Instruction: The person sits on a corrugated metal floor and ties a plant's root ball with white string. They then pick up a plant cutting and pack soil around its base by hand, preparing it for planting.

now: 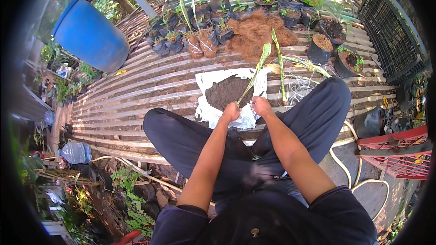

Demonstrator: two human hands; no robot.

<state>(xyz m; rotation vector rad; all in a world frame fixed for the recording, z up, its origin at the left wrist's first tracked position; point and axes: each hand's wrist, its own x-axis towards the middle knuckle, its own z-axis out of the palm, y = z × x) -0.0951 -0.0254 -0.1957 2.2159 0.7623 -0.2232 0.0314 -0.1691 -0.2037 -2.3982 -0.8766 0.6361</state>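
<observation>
Leaf [257, 73]: slanting over the soil [222, 93], base gripped in your left hand [234, 110].
Right hand [261, 106]: beside the soil, fingers curled; whether you hold anything, I cannot tell.
Other leaf [280, 70]: right of the soil.

You wear a dark navy, nearly black shirt [295, 227] with short sleeves [343, 213] that leave your forearms [206, 168] bare. A small, round, brownish-gold badge or button [255, 232] sits on its front. Your trousers [313, 120] share that dark shade and look plain, loose and wide-legged, with soft creases. Your left hand [232, 111] and right hand [261, 106] are bare too.
</observation>
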